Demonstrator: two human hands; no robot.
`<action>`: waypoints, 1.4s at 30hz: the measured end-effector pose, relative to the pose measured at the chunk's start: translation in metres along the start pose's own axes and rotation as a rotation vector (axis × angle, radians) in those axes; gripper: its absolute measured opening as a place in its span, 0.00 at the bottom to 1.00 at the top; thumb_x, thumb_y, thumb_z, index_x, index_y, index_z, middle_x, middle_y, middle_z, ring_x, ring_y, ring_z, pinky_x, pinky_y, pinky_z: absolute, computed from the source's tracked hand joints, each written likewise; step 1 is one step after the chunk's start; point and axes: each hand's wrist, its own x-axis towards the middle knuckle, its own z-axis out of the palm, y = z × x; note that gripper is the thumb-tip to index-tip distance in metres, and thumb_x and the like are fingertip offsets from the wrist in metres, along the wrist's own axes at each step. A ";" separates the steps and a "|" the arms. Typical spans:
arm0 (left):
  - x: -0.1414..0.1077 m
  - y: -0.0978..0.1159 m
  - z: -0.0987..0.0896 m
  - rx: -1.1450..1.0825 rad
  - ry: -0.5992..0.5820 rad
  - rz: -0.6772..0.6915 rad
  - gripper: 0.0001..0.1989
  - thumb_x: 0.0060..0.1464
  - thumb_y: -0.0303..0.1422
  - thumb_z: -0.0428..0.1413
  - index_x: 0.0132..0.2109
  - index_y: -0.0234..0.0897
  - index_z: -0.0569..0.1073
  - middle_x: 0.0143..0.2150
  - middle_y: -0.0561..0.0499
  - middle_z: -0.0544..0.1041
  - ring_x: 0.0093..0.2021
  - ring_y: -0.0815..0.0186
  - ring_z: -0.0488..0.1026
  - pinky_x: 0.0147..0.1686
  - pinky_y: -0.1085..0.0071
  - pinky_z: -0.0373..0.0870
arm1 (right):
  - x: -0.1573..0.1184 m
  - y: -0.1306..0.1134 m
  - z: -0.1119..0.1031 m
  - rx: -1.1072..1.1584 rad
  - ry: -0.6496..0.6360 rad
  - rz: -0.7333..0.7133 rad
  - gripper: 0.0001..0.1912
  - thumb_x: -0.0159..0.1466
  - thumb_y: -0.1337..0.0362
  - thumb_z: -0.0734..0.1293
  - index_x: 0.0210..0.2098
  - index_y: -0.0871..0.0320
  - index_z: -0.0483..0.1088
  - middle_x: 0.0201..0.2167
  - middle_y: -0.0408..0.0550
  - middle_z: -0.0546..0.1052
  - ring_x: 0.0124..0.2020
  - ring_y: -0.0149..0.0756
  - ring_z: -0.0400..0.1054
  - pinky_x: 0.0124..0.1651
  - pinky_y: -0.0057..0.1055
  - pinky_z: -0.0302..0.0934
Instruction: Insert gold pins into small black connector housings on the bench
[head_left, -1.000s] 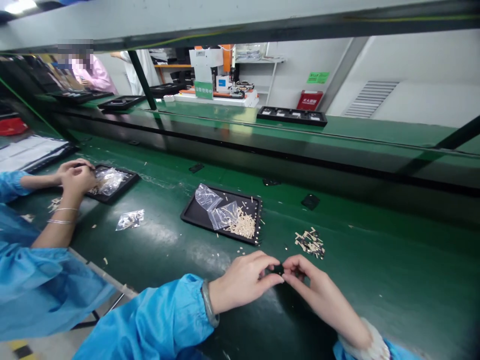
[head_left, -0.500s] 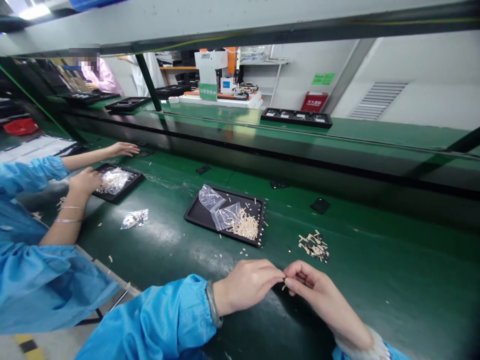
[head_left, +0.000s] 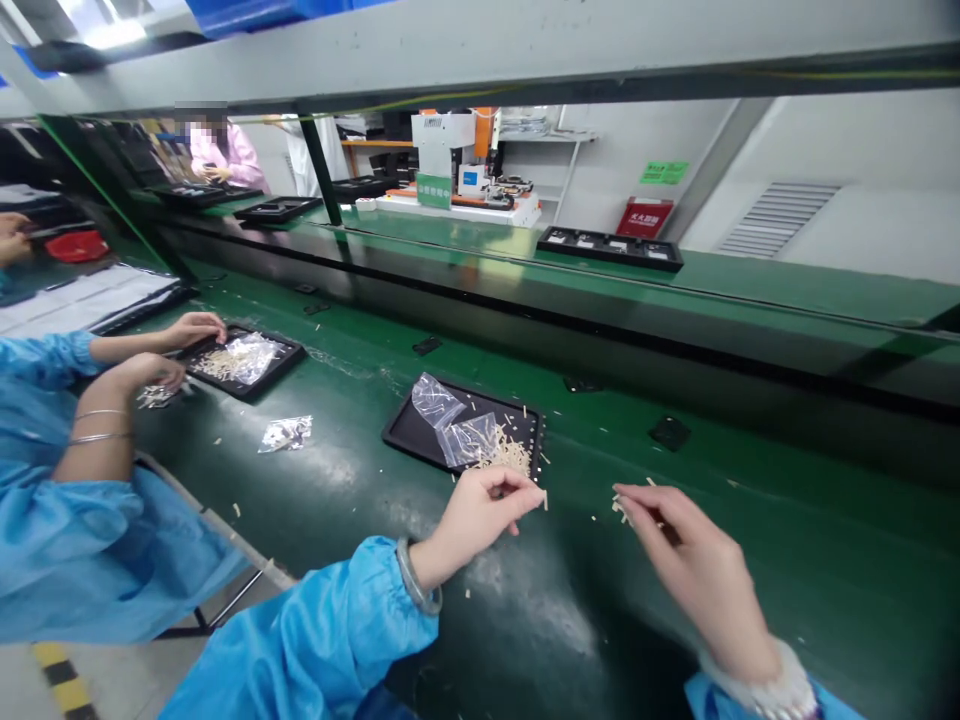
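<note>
My left hand [head_left: 487, 515] is closed in a pinch. A small pale strip [head_left: 545, 500] sticks out from between its thumb and fingertip, just in front of the black tray [head_left: 409, 432]. That tray carries clear plastic bags [head_left: 469, 440] and a heap of loose pale strips [head_left: 511, 453]. My right hand [head_left: 690, 550] reaches over a pile of small pieces [head_left: 619, 507] on the green bench. Its thumb and forefinger come close together at the pile, and what they hold, if anything, is too small to make out. The hand covers most of the pile.
At the left a co-worker's hands [head_left: 154, 370] are beside another black tray [head_left: 289, 362] with strips and a bag. A small bag [head_left: 285, 434] lies between the trays. Flat black pieces [head_left: 670, 432] line the bench's back. A shelf beam [head_left: 480, 50] crosses overhead.
My hands were together at the fingertips and are now apart. The left moved up towards the tray; the right moved to the pile. The co-worker's hands shifted left, and the view turned slightly.
</note>
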 end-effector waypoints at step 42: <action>0.004 0.026 -0.027 -0.020 -0.027 0.150 0.11 0.47 0.36 0.59 0.32 0.30 0.74 0.24 0.53 0.71 0.21 0.75 0.67 0.22 0.78 0.68 | 0.044 -0.082 0.036 0.395 -0.176 -0.017 0.08 0.62 0.60 0.62 0.32 0.56 0.71 0.27 0.44 0.76 0.26 0.32 0.70 0.30 0.26 0.66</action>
